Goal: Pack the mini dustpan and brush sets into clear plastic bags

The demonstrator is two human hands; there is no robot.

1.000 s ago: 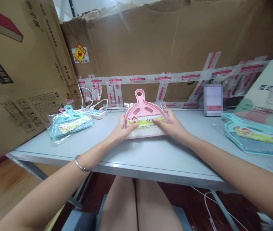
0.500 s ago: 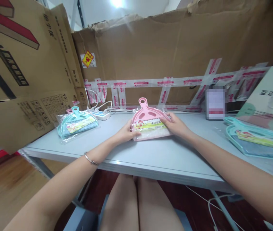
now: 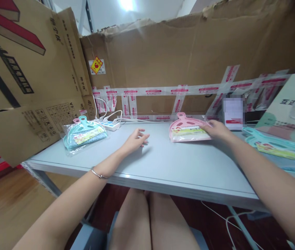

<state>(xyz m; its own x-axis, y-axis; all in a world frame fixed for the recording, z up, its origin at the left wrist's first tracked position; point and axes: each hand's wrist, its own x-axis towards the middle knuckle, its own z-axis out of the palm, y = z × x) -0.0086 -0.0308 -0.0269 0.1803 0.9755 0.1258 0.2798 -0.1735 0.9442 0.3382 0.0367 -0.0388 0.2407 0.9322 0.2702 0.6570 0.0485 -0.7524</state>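
Pink dustpan set slid off to the right; left hand let go.

Nearest, the left hand [image 3: 136, 138] now rests open and empty on the pale desk [image 3: 163, 170], where half a second ago it helped hold the bagged pink dustpan set [image 3: 187, 128]. That pack has moved right and farther back, and the right hand [image 3: 216, 129] lies flat on its right edge, seemingly pressing rather than gripping. So the pack looks finished with. Farther left lies a teal dustpan set [image 3: 84, 133] beside a power strip [image 3: 111, 124]; another teal set [image 3: 274, 146] sits right, before the taped cardboard wall [image 3: 189, 55].
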